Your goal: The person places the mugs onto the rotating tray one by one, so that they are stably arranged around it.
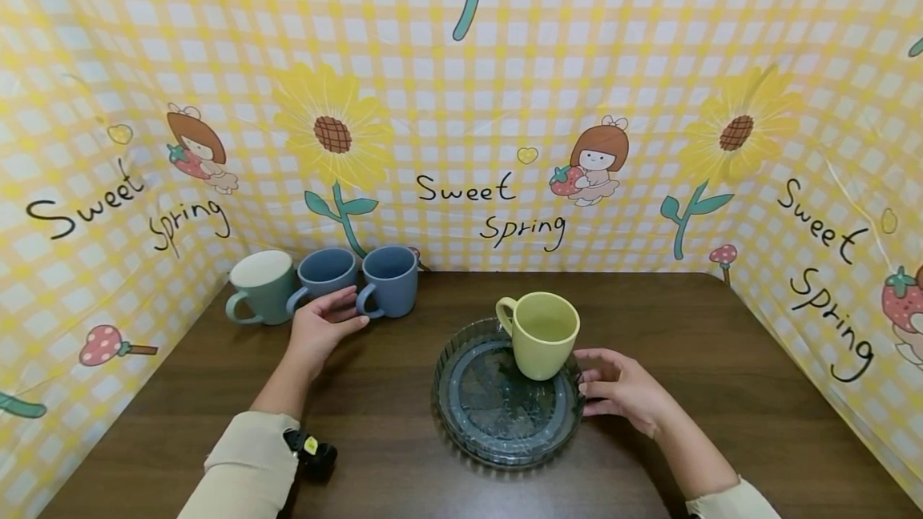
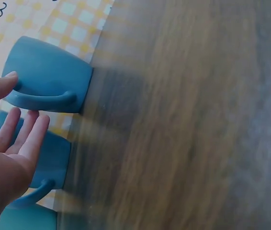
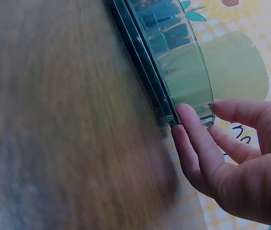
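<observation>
In the head view my left hand [image 1: 322,328] reaches to the back left beside the right-hand blue mug [image 1: 398,287]. Its thumb is at that mug's handle, and the other fingers extend just below the handle in the left wrist view. A second blue mug [image 1: 328,264] stands partly behind this hand. My right hand [image 1: 627,391] holds the right edge of a round, ribbed glass plate [image 1: 461,431], with its curved fingertips at the rim and base. An upright yellow-green mug [image 1: 544,343] sits on the plate's far right part, its handle pointing left.
A teal mug [image 1: 268,295] with a pale inside stands at the left end of the mug row. The brown wooden table [image 1: 389,455] is enclosed by a yellow checked cloth [image 1: 447,102] at the back and sides. A small black device [image 1: 317,455] hangs at my left wrist.
</observation>
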The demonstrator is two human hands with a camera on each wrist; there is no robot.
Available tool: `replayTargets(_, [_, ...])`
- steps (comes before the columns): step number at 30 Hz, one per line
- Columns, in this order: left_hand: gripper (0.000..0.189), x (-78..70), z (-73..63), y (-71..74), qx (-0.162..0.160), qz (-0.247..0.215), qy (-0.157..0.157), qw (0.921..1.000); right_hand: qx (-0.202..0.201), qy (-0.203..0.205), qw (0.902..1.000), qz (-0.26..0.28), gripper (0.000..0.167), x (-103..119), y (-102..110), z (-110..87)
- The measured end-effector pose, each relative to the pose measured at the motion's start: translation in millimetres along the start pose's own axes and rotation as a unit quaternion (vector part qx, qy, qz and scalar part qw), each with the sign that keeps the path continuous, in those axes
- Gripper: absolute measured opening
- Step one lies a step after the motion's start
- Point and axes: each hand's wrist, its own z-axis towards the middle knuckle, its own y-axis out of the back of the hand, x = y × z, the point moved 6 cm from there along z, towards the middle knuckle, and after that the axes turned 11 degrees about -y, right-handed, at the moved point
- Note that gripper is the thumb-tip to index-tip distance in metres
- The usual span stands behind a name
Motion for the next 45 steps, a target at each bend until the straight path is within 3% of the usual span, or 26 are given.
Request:
replayTargets(6, [0.062,12.5,2.3,-2.1,0.0,0.009,0.04,0.9991,-0.001,-0.002,1.0,-0.002,0.064,-0.7,0.8,0.1])
replayTargets(10, [0.057,18.4,4.6,-4.3,-0.007,0.023,0.051,0.9984,-0.002,-0.002,1.0,-0.003,0.063,-0.7,1.1,-0.3])
replayTargets(17, [0.047,20.3,6.3,-12.9,-0.041,-0.056,0.078,0.9945,0.0,0.0,1.0,0.0,0.065,-1.2,0.8,0.4])
replayTargets(31, [0.044,23.1,4.6,-9.7,-0.119,-0.118,0.082,0.9824,0.012,-0.005,0.9999,0.004,0.066,-2.8,4.9,2.5])
replayTargets(39, [0.039,23.8,-0.5,-4.5,-0.14,-0.148,0.083,0.9755,0.0,-0.01,0.9999,-0.003,0.064,-2.1,6.9,8.0])
replayTargets(45, [0.044,21.8,-5.3,-3.2,-0.135,-0.15,0.079,0.9761,0.002,-0.009,1.0,-0.003,0.061,-0.6,6.3,9.9])
